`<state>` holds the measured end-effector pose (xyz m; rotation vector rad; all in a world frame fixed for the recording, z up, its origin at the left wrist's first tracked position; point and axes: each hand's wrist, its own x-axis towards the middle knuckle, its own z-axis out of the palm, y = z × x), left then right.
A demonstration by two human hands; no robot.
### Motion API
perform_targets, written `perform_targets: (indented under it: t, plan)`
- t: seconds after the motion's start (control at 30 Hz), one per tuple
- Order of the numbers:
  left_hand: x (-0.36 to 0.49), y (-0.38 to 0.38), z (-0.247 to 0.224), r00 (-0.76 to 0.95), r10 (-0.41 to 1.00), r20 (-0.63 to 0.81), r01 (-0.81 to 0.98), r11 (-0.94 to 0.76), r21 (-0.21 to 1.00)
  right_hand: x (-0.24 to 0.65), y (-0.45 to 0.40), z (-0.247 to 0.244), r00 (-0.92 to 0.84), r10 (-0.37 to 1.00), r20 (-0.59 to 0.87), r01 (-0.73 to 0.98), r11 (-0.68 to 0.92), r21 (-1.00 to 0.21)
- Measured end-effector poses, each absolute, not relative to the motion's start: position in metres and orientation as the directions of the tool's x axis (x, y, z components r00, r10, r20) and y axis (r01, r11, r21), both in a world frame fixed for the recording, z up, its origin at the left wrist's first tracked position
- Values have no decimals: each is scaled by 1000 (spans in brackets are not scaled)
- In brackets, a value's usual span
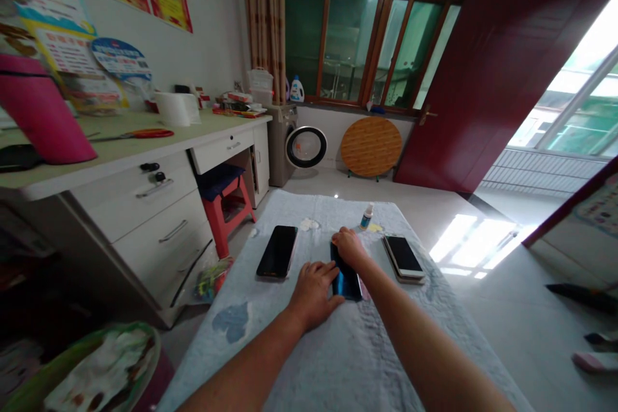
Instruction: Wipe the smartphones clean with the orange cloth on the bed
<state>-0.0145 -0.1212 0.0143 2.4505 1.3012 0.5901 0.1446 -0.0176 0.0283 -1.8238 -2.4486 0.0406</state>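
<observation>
A dark, glossy smartphone (346, 286) lies on the cloth-covered table between my hands. My left hand (313, 293) holds it at its left edge, with the fingertips on the upper side and the thumb at the near corner. Over the phone's far end, my right hand (349, 247) rests with its fingers curled together; whatever may be under them is hidden. To the left lies a larger black smartphone (279, 252). On the right is a white-framed smartphone (403, 256), seemingly on top of another flat thing. A small spray bottle (367, 216) stands upright beyond my right hand.
A pale blue patterned cloth (333, 360) covers the table. Left of it are a desk (145, 206) with drawers, a red stool (226, 203) and a waste bin (157, 360). Farther back stand a washing machine (282, 141) with its door open and a round wooden tabletop (371, 147).
</observation>
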Motion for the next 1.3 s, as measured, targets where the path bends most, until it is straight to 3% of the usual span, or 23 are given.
perform_targets:
  t: [0.23, 0.47, 0.7, 1.07, 1.3]
  plan:
    - [-13, -120, 2, 411, 882, 229, 737, -470, 487, 137, -6, 35, -418, 907, -54, 908, 418, -12]
    - [-13, -118, -6, 342, 886, 313, 728, -460, 508, 132, -40, 44, -495, 868, -32, 869, 495, -14]
    - [-12, -120, -5, 321, 900, 296, 740, -433, 515, 127, -81, 43, -514, 858, -15, 858, 513, -29]
    - [-13, -122, 1, 358, 888, 289, 754, -457, 471, 139, -128, 37, -508, 857, -85, 841, 472, -265]
    - [-15, -119, 7, 462, 874, 151, 747, -475, 465, 151, -119, 23, -489, 861, 140, 755, 498, -426]
